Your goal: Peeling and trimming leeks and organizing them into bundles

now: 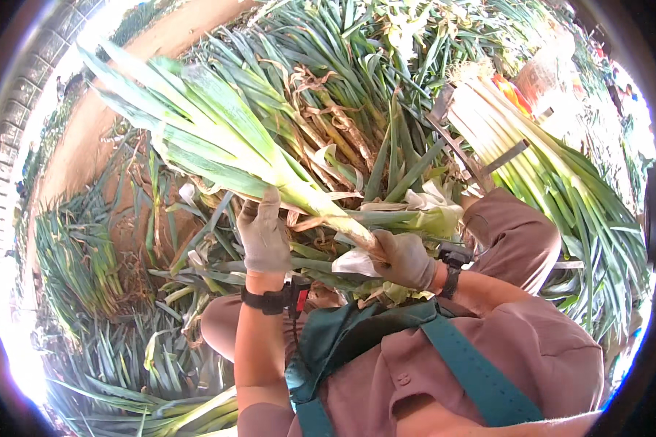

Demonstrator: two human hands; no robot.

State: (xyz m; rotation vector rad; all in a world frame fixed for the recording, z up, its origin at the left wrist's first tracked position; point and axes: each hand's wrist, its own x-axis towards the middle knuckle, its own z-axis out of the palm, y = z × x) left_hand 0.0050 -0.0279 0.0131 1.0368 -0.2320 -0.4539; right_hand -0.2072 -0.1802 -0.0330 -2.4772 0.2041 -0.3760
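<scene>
A large leek (299, 191) is held slantwise in front of me, its broad green leaves fanned toward the upper left. My gloved right hand (408, 261) is closed around its root end, near my lap. Lower on the leafy side, my gloved left hand (264, 237) has curled fingers against the stalk where the leaves begin to spread. Dry, brownish outer leaf hangs beside the stalk by the left hand. Part of the left fingers is hidden, so how firmly they grip is unclear.
A metal stand (488, 162) on the right cradles a bundle of cleaned leeks (539, 153). Uncleaned leeks (335, 120) lie heaped ahead, with more leeks (76, 255) to the left. Loose leaves surround my bent knees. Bare ground (87, 153) shows at the left.
</scene>
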